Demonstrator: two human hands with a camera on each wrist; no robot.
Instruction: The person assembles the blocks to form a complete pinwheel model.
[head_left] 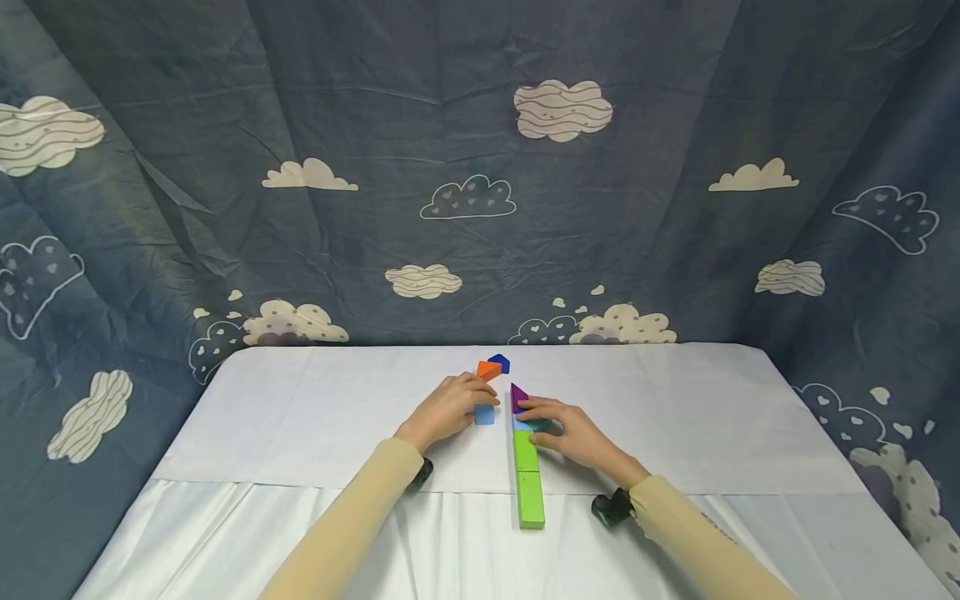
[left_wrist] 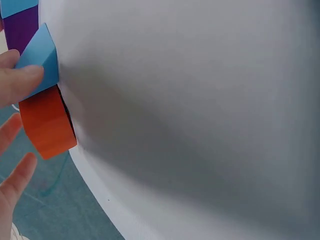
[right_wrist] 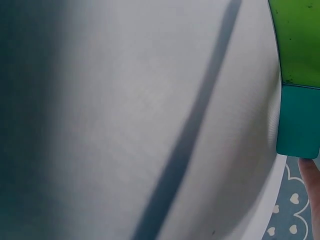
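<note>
My left hand [head_left: 453, 408] reaches over a short row of blocks. In the left wrist view its fingers pinch a light blue triangular block [left_wrist: 46, 60], between a purple block [left_wrist: 22, 30] and an orange block [left_wrist: 47, 122]. The head view hides most of these behind the fingers; another light blue block [head_left: 484, 414] shows nearer me. My right hand [head_left: 573, 429] holds a teal block [head_left: 540, 425] between thumb and fingers, beside a purple triangular block [head_left: 517, 397] and a light blue piece [head_left: 518, 422]. In the right wrist view a fingertip touches the teal block's far end.
Two light green blocks [head_left: 530, 498] lie end to end, running toward me from the right hand. A dark blue block [head_left: 500, 362] sits behind the orange one. White cloth covers the table [head_left: 300, 417]; a dark cloud-patterned curtain [head_left: 480, 242] hangs behind.
</note>
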